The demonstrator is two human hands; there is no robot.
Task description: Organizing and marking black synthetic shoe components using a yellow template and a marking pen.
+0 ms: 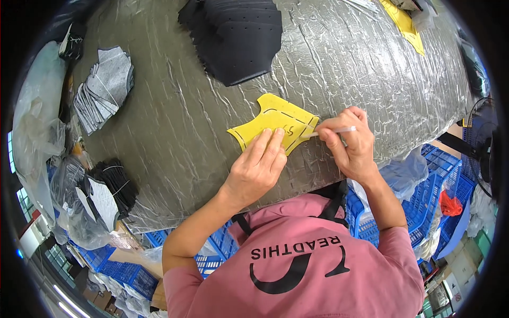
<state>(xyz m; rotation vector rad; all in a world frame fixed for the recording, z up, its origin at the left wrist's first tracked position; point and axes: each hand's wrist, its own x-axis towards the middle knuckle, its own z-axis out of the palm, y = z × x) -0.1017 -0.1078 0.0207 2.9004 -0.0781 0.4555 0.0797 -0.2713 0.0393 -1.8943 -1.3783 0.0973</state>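
A yellow pattern template [260, 124] with dashed slots and handwritten marks lies flat on the plastic-covered table. My left hand [258, 167] presses on its near edge, fingers stretched out flat. At the template's right edge, my right hand [352, 140] pinches a thin white pen [339, 130], its tip touching or just above the slot there. Whether any piece lies under the template is hidden. Beyond it, a fanned stack of black cut pieces [238, 42] with rows of small holes rests on the table.
Tied grey pieces [103, 87] lie at the left, with a black bundle [114, 185] nearer me. Another yellow template [405, 26] is at the far right. Blue plastic crates [437, 169] stand below the table edge, beside a black fan [480, 143]. Clear plastic bags [40, 122] hang at left.
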